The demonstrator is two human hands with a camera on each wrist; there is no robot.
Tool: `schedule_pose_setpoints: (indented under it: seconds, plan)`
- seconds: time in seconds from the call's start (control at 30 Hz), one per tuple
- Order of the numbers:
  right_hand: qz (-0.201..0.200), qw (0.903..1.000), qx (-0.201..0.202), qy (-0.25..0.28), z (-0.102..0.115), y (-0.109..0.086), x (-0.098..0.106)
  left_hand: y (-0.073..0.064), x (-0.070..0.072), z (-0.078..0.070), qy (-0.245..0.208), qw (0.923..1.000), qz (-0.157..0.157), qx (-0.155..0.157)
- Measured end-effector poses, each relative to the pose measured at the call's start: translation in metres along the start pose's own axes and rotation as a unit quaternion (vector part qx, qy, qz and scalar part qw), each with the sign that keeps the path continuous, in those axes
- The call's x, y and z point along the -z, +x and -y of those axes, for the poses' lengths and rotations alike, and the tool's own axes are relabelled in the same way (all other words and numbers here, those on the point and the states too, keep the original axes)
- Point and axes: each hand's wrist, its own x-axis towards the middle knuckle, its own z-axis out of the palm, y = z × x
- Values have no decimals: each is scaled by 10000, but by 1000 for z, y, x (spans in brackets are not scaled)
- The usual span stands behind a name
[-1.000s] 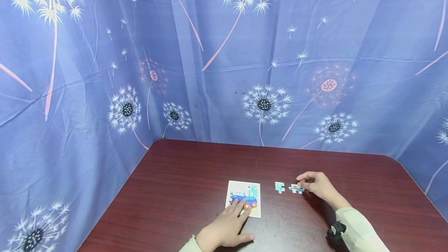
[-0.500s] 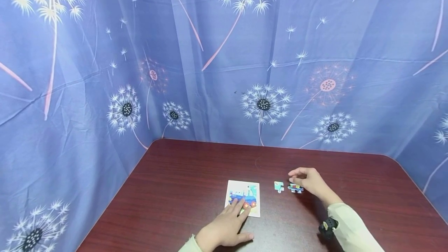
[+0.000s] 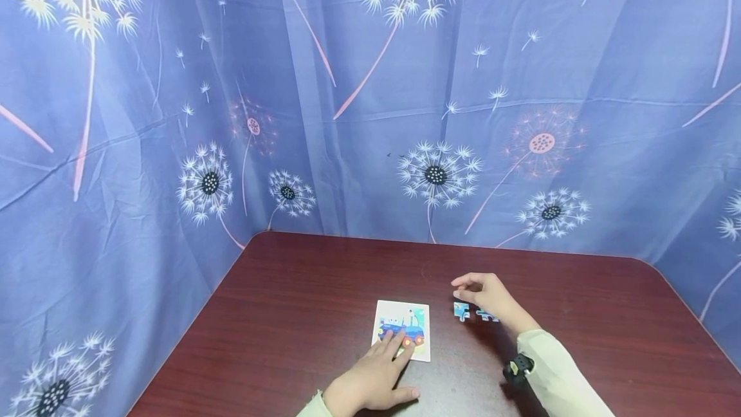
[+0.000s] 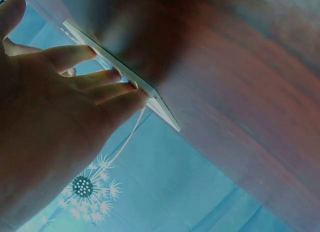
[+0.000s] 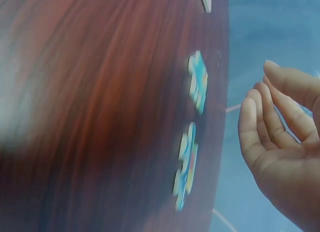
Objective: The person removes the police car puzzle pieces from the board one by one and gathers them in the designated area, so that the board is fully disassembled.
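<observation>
The person's left hand (image 3: 373,372) lies palm down with its fingers straight and spread, the fingertips resting on the near part of a square puzzle board (image 3: 401,322) and the thumb out to the side, off the board. The board lies flat on the dark red-brown counter (image 3: 312,295); its white-edged face shows a blue vehicle with red wheels, partly covered by the fingers. The left wrist view shows the fingertips meeting the board's face, with no grip round its edge. To the right of the board, two loose puzzle pieces lie side by side and apart: a blue one (image 3: 460,311), nearer the board, and a second piece (image 3: 487,316), partly hidden in the head view by the right hand (image 3: 483,295). That hand is raised above the pieces, its fingers loosely bent and the thumb tip close to the index finger; it has hold of nothing. In the right wrist view the second piece shows some red and both pieces lie clear of the fingers. A black item (image 3: 517,369) sits at the right wrist, by the pale sleeve (image 3: 558,372). Behind the counter hangs a blue curtain (image 3: 359,166) printed with dandelions.
</observation>
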Motion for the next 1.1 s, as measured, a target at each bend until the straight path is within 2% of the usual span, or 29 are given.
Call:
schedule_pose_setpoints:
  seconds: [0.33, 0.6, 0.9, 1.1]
  plan:
    - [306, 9990, 316, 5, 8, 12, -28, 0, -1, 0, 110, 9999, -26, -14]
    - [730, 9960, 505, 69, 11, 15, -50, 2, -3, 1, 103, 9999, 0, 15]
    - [1066, 9930, 506, 25, 11, 13, -63, 2, -2, 0, 63, 10000, 28, 15]
    - [1061, 9929, 518, -154, 7, 11, -67, 2, -2, 1, 35, 10000, 54, -15]
